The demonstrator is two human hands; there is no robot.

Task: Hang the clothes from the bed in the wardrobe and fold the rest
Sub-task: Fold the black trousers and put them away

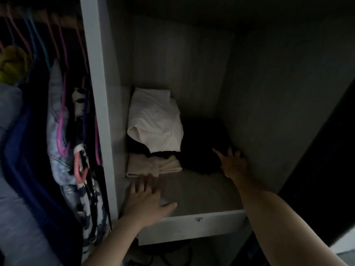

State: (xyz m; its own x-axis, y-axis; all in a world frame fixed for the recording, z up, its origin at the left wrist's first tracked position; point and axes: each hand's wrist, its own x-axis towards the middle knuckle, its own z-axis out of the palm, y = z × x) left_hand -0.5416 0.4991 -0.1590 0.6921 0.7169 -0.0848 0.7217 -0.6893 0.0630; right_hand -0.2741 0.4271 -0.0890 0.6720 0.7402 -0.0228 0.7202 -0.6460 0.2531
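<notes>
Dark garment (199,150): the right hand (233,164), fingers spread and gripping nothing, touches its right edge. The left hand (146,200) lies flat on the shelf (203,191), fingers straight, tips at the beige folded piece (153,167). The garment sits right of the white-topped stack (155,121), its outline lost in shadow. The right hand is nearer.

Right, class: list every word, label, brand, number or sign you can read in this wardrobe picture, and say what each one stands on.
No text can be read anywhere in this picture.
white folded garment: no label or print shows.
patterned hanging garment: dark blotches, not letters.
shelf front: only a small metal fitting, too small and dim to show any mark.
</notes>
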